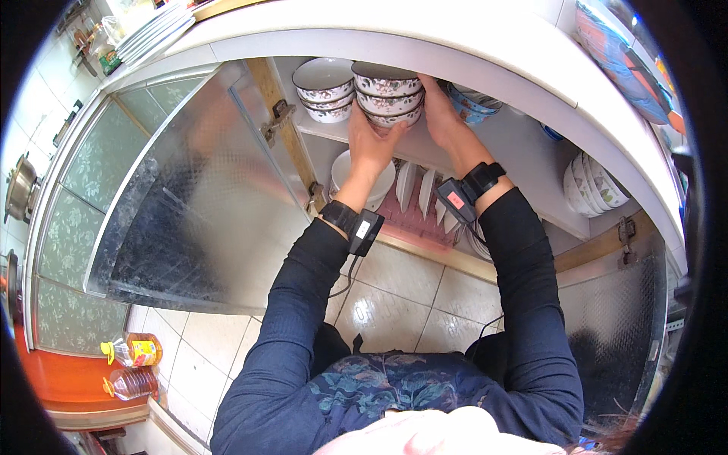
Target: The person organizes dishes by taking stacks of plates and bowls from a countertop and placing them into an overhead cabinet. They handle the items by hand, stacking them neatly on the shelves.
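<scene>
A stack of three floral bowls with dark rims point(389, 101) is between my two hands, over the front of the upper cabinet shelf point(489, 142). My left hand point(369, 139) supports the stack from its near left side and underneath. Against the stack's right side lies my right hand point(439, 111), its fingertips partly hidden behind the bowls. A matching bowl stack point(324, 91) stands on the shelf just left of the held one. Blue patterned bowls point(473, 105) sit to the right, beyond my right wrist.
Both cabinet doors stand wide, the left door point(193, 216) and the right door point(614, 330). Upright plates point(406, 185) and a white pot point(341, 170) fill the lower level. Leaf-patterned bowls point(591, 185) rest at far right. The countertop point(398, 20) overhangs the shelf. Oil bottles point(136, 349) are at left.
</scene>
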### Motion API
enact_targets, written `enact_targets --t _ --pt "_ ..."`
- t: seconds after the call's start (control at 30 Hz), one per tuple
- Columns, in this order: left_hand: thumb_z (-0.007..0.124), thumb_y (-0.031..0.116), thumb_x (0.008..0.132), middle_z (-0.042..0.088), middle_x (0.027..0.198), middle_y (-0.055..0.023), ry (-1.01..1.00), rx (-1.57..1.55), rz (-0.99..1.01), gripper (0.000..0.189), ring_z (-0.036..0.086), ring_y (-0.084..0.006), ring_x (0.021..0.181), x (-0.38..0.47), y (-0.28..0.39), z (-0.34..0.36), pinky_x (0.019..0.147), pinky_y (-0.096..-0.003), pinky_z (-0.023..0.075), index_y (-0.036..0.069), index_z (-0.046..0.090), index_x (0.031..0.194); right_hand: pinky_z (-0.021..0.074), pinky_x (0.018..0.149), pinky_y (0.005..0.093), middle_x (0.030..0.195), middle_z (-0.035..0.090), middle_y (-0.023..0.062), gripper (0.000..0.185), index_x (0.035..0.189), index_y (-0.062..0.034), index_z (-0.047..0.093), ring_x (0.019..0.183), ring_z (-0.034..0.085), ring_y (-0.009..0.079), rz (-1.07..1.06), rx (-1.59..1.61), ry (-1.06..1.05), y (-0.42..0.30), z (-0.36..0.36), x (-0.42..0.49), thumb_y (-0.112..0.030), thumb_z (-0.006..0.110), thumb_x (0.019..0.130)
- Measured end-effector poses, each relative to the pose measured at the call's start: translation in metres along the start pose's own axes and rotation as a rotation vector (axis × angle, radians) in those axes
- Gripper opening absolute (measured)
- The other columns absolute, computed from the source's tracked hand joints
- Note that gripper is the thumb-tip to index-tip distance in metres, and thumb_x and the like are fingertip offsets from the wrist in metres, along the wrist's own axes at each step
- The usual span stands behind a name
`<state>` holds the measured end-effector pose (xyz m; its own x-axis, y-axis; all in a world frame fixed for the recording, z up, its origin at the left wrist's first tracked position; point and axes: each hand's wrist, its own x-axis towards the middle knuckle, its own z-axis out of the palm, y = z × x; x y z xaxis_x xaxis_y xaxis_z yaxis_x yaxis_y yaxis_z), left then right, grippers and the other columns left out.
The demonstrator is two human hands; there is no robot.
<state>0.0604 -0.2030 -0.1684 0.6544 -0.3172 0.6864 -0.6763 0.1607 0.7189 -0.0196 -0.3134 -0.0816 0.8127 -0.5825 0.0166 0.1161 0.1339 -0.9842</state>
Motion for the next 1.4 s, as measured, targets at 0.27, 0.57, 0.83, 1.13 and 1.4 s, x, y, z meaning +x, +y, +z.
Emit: enact_targets --t 0.27,0.57,0.83,1.13,1.4 --pt "0.086 0.02 0.068 0.05 0.132 -0.0297 0.047 -0.019 0.012 0.099 0.048 -0.0425 0.124 0.0 0.015 -0.003 0.106 -0.0441 0.0378 -0.012 0.029 0.142 0.0184 0.117 0.0339 0.157 0.032 0.0066 0.076 0.15 -0.0037 0.033 0.142 0.03 0.0199 -0.138 0.089 -0.104 0.014 -0.006 0.018 -0.056 0.047 0.097" --pt "0.087 0.022 0.066 0.05 0.13 -0.0301 0.07 0.11 0.093 0.102 0.047 -0.0449 0.121 0.003 0.053 0.009 0.106 -0.0461 0.0369 -0.012 0.029 0.142 0.0262 0.115 0.0353 0.151 0.041 0.0057 0.062 0.146 -0.004 0.038 0.137 0.037 0.0207 -0.252 0.241 -0.117 -0.013 -0.027 -0.017 -0.048 0.042 0.102" --pt "0.087 0.022 0.066 0.048 0.131 -0.0284 -0.015 0.052 0.029 0.099 0.046 -0.0447 0.12 -0.053 0.08 0.047 0.104 -0.0493 0.036 -0.009 0.03 0.142 0.0283 0.113 0.0353 0.147 0.045 0.0055 0.057 0.143 -0.0037 0.041 0.135 0.041 0.0203 -0.223 0.266 0.084 -0.015 -0.067 -0.076 -0.043 0.045 0.102" --pt "0.087 0.027 0.069 0.041 0.139 -0.0302 -0.128 0.089 -0.028 0.105 0.04 -0.0436 0.13 -0.071 0.059 0.062 0.109 -0.0478 0.0345 -0.009 0.025 0.145 0.0289 0.112 0.0347 0.145 0.048 0.0053 0.055 0.141 -0.0053 0.043 0.133 0.043 0.0195 -0.142 0.318 0.174 0.016 -0.089 -0.073 -0.044 0.046 0.102" --pt "0.084 0.025 0.073 0.037 0.142 -0.0307 -0.127 0.191 -0.01 0.093 0.043 -0.0431 0.129 -0.074 0.055 0.057 0.103 -0.0459 0.0425 -0.007 0.033 0.144 0.03 0.112 0.035 0.144 0.048 0.0044 0.054 0.142 -0.0086 0.043 0.132 0.043 0.019 -0.14 0.406 0.196 0.028 -0.091 -0.069 -0.045 0.047 0.101"
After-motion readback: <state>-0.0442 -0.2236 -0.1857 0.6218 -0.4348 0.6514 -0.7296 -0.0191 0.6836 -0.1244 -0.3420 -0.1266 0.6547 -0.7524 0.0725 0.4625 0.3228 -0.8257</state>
